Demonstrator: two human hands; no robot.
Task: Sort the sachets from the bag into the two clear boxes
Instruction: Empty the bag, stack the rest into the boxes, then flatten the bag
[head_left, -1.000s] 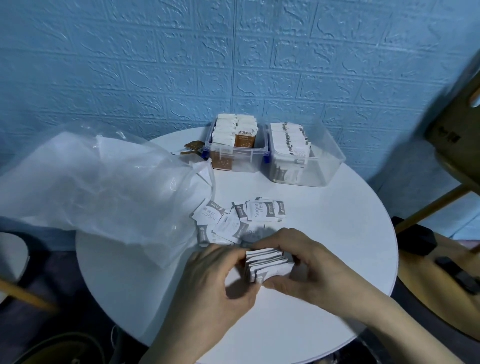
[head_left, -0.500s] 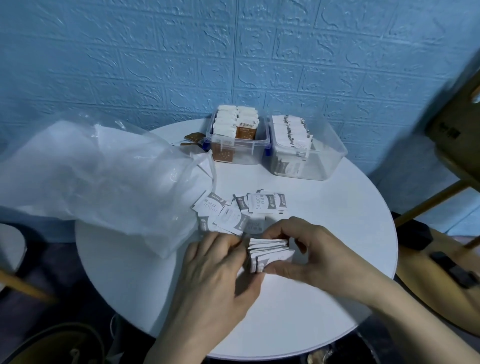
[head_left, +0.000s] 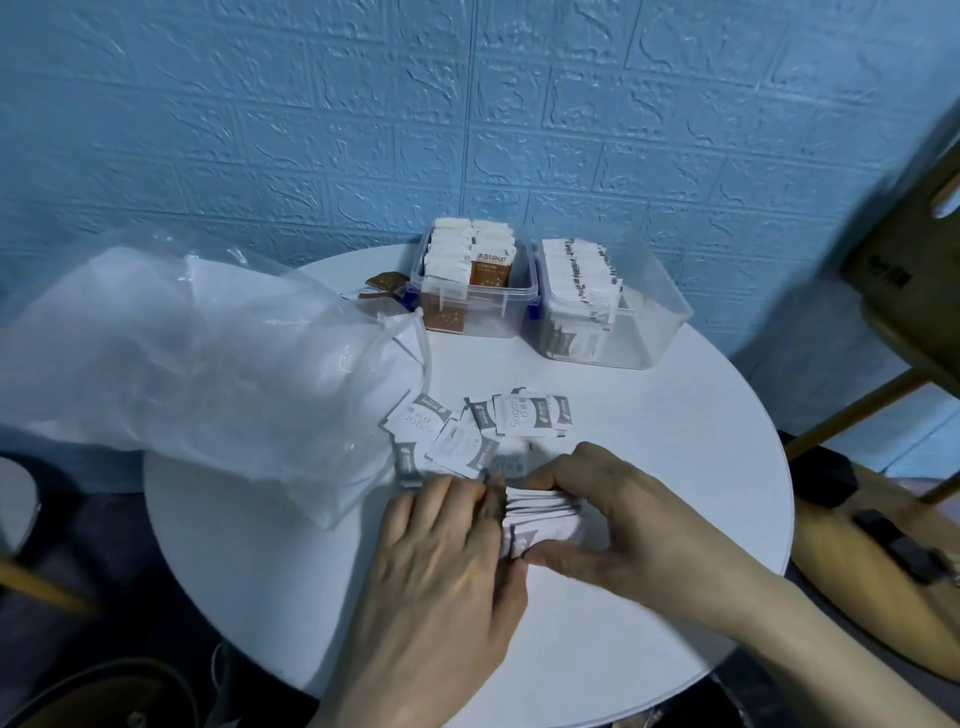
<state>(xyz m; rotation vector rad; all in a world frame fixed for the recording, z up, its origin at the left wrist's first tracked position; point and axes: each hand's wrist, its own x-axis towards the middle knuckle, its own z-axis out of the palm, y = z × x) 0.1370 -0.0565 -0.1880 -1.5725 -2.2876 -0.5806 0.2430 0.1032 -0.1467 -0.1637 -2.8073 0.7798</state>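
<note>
"Sugar" on loose sachet (head_left: 530, 420), "talkan" on brown sachet (head_left: 490, 268)

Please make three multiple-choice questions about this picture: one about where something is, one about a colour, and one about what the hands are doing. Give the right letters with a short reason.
1. Where does the plastic bag lie on the table?
A. on its left side
B. on its right side
C. inside a box

2. What colour is the wall?
A. yellow
B. blue
C. red

3. What is the right hand doing?
A. resting flat
B. lifting a box
C. gripping a stack of sachets

Answers:
1 A, the bag spreads over the left side.
2 B, the brick-patterned wall is blue.
3 C, thumb and fingers clamp the stack while the left hand presses its end.
</note>
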